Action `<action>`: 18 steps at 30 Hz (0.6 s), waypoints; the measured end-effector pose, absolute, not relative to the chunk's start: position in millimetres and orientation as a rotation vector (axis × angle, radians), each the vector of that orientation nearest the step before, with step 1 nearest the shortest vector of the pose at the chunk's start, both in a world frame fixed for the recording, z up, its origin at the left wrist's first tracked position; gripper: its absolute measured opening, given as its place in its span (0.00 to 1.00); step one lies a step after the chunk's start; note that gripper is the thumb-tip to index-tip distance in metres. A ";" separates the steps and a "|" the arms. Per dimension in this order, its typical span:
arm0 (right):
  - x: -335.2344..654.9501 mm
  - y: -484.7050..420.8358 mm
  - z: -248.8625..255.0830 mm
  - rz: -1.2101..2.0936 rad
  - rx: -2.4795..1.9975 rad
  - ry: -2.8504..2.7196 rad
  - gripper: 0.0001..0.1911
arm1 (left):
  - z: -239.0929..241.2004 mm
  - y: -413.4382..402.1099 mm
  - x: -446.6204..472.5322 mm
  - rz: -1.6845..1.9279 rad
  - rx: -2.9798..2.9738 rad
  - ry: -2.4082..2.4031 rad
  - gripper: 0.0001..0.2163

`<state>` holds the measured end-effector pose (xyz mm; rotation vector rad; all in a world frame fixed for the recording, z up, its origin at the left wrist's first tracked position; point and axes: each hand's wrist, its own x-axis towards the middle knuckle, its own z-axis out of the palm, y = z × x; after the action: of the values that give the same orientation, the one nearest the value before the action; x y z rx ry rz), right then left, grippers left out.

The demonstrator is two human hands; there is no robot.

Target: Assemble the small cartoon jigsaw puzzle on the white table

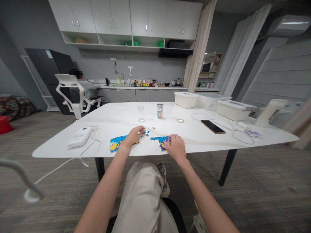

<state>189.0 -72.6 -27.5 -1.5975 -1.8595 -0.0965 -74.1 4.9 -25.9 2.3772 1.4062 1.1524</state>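
In front of a clear, plastic-looking cylindrical jar (pixel 141 114), the left hand (pixel 133 136) is at small blue cardboard jigsaw pieces (pixel 147 135), likely spread for easy picking; front-right, the right hand (pixel 177 147) covers part of a flat blue cartoon-printed jigsaw section (pixel 161 140), perhaps steadying it. Neither grip can be told.

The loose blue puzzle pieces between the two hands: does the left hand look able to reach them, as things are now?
Probably yes: the left hand is just beside the loose blue puzzle pieces, and I see nothing standing in the way.
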 end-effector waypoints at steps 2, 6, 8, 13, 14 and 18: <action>189.1 -72.4 -27.7 -0.098 -1.596 -1.861 0.07 | -27.1 6.2 -74.7 1.149 2.386 1.410 0.11; 189.1 -71.8 -28.8 -0.089 -1.592 -1.861 0.07 | -28.6 6.6 -76.5 1.133 2.410 1.424 0.10; 189.0 -71.7 -29.2 -0.084 -1.589 -1.860 0.07 | -28.3 6.1 -77.2 1.127 2.419 1.445 0.10; 188.9 -72.4 -28.1 -0.075 -1.595 -1.854 0.07 | -24.7 3.8 -74.5 1.086 2.465 1.462 0.09; 188.9 -72.4 -27.8 -0.072 -1.597 -1.854 0.07 | -23.8 3.3 -73.2 1.056 2.491 1.449 0.09; 189.3 -71.3 -28.7 -0.065 -1.599 -1.856 0.07 | -22.3 1.2 -69.0 0.932 2.598 1.407 0.09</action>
<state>189.3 -71.3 -28.7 -1.5993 -1.8562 -0.0647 -69.0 1.2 -22.3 2.5975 1.4068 0.9323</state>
